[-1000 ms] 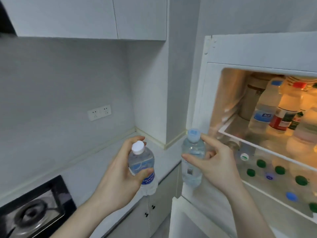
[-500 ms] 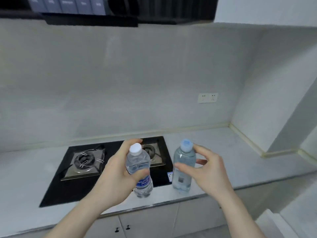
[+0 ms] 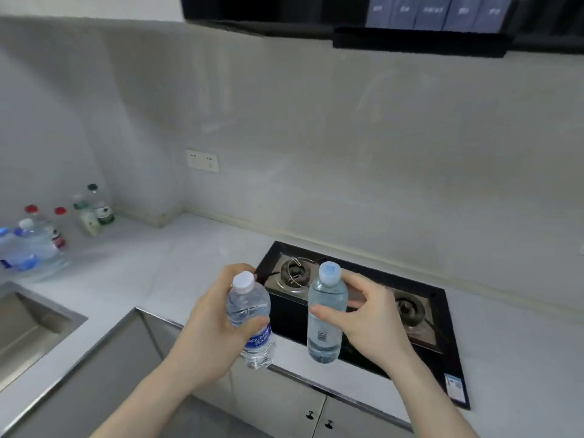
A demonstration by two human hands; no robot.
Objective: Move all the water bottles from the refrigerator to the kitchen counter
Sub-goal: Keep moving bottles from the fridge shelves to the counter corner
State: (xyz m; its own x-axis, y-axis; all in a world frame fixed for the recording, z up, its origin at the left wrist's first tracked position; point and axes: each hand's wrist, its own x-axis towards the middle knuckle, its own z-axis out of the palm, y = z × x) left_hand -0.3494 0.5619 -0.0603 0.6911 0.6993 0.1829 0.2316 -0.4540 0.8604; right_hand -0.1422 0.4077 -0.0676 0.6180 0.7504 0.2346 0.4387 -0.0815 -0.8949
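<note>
Setting these 2 bottles down well means carrying them left, toward the cluster of clear plastic bottles with red, green, white and blue caps (image 3: 47, 235) that already stands on the pale grey stone counter (image 3: 151, 263) by the far-left corner, just behind the stainless steel sink (image 3: 28, 324). That bare stretch of counter between the sink and the black glass gas hob (image 3: 363, 314) looks the sensible landing spot; both bottles currently hang over the hob's front edge, where the burner grates would make poor footing.

The left hand (image 3: 205, 336) wraps around the middle of a clear ribbed water bottle with a white cap and blue label (image 3: 249, 320), thumb across the front; this bottle tilts with its base swung right, so it should be brought upright before the base meets the stone. Just beside it, not touching, the right hand (image 3: 366, 324) pinches a smooth pale-blue water bottle with a light blue cap (image 3: 325, 311) between thumb and fingers, near vertical. That pinch looks lighter than the other grip, so lower it gently and release only once it stands flat.

Place them near the group but apart from it, so nothing gets knocked over. The refrigerator is out of view here.
</note>
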